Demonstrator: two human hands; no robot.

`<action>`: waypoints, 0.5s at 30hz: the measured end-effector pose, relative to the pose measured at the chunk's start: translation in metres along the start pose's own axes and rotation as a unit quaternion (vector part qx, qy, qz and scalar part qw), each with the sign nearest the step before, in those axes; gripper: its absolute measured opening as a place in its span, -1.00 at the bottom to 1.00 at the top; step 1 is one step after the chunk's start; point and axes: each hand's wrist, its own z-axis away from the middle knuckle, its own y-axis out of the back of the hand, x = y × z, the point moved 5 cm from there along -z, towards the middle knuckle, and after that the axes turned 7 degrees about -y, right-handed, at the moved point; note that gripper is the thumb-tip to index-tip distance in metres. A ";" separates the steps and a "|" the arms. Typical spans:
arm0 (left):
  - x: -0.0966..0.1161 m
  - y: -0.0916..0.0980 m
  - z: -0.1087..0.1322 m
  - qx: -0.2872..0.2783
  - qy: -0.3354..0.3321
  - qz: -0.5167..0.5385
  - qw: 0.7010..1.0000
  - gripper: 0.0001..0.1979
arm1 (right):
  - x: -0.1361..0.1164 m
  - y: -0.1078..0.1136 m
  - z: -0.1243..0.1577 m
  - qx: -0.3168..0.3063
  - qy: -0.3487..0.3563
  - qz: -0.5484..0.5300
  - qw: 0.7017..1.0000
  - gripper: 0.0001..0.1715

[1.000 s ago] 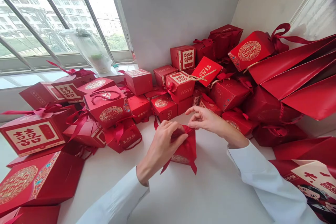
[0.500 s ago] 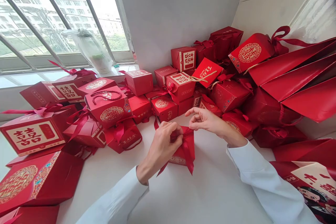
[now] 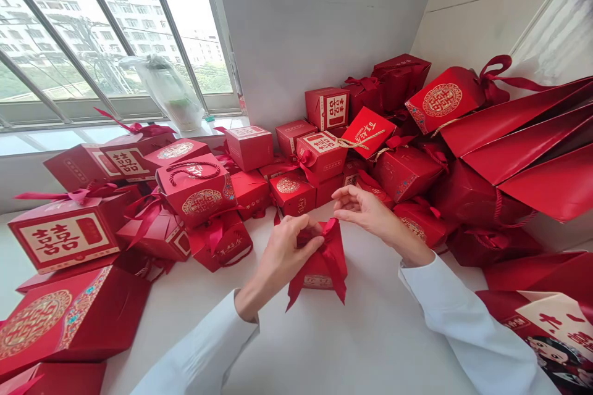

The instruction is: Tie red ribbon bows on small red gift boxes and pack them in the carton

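A small red gift box (image 3: 319, 282) with a gold emblem stands on the white table in front of me. Across its top is a red ribbon (image 3: 331, 253) tied in a bow, its tails hanging down the near side. My left hand (image 3: 290, 250) is closed at the left part of the bow, thumb and fingers around the ribbon; its exact grip is partly hidden. My right hand (image 3: 364, 213) hovers just to the right and above, fingers curved and apart from the thumb. The thumb tip is close to the bow's upright right loop; whether they touch, I cannot tell.
Red gift boxes with ribbons and cords crowd the left (image 3: 67, 237), the back (image 3: 324, 157) and the right (image 3: 407, 166). Red bags (image 3: 523, 136) lean at the right. On the windowsill stands a plastic-wrapped container (image 3: 171, 92). The white table (image 3: 324, 345) lies beneath.
My right hand has gone from a pinch beside the bow to loosely curved fingers. The bow's right loop now stands up. My left hand's fingers have loosened slightly, and the view has shifted a little.
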 end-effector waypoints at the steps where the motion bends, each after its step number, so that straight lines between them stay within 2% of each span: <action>1: -0.001 0.004 -0.001 0.004 0.009 0.015 1.000 -0.86 | -0.004 0.004 0.002 0.015 0.002 0.012 1.000 -0.60; 3: -0.005 0.014 -0.002 0.023 0.024 0.037 0.999 -0.78 | -0.010 0.011 0.007 0.022 -0.011 0.035 0.999 -0.59; 5: -0.009 0.026 -0.003 0.034 0.019 0.032 0.999 -0.78 | -0.015 0.013 0.012 -0.005 -0.032 0.052 0.998 -0.59; 10: -0.012 0.033 -0.004 -0.085 -0.029 -0.067 0.994 -0.85 | -0.014 0.001 0.017 -0.078 -0.044 0.089 0.992 -0.54; 15: -0.007 0.032 -0.002 -0.075 -0.045 -0.072 0.994 -0.86 | -0.007 -0.010 0.014 -0.075 -0.064 0.141 0.985 -0.53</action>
